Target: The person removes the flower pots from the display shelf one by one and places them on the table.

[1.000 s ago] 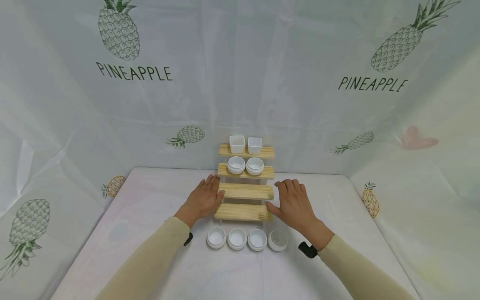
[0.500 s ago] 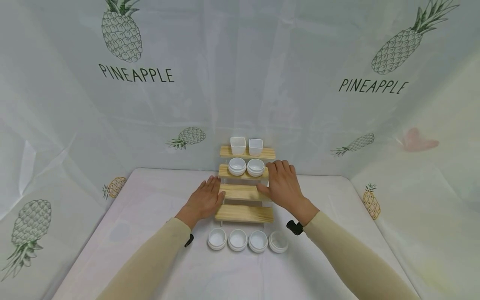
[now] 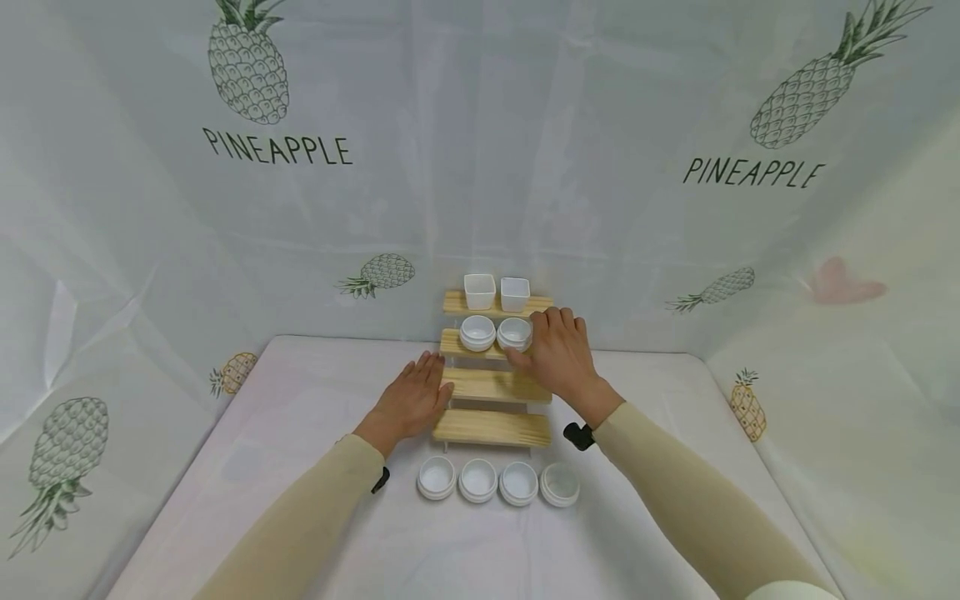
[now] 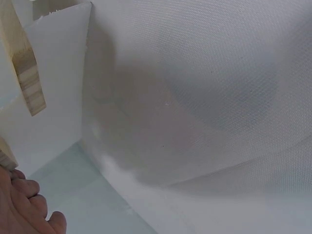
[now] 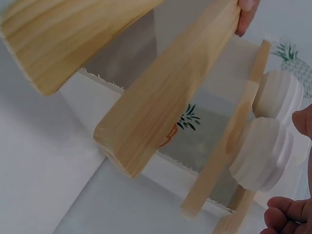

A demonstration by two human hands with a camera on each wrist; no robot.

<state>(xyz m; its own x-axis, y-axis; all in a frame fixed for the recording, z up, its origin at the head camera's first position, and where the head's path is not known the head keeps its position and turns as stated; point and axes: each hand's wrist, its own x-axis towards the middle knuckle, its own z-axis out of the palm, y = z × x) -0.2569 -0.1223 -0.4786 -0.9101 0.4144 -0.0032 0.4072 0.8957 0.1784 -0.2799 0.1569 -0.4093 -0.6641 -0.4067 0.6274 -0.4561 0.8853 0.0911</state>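
A tiered rack with pale wooden shelves (image 3: 492,427) stands near the back edge of the table. My left hand (image 3: 408,396) lies along the rack's left side, fingers straight, with its fingertips beside a shelf end (image 4: 7,155) in the left wrist view. My right hand (image 3: 562,354) is at the right end of the second shelf from the top. Its thumb and fingers are spread either side of the right-hand round white bowl (image 5: 263,153), with a gap showing in the right wrist view. A matching bowl (image 3: 477,332) sits to its left.
Two square white cups (image 3: 480,292) stand on the top shelf. Several round white bowls (image 3: 478,481) line up on the table (image 3: 420,550) in front of the rack. A pineapple-print cloth (image 3: 480,167) hangs close behind.
My right hand has moved up and left, from beside the lower shelves to the right-hand round bowl on the second shelf from the top. The left hand stays at the rack's side.
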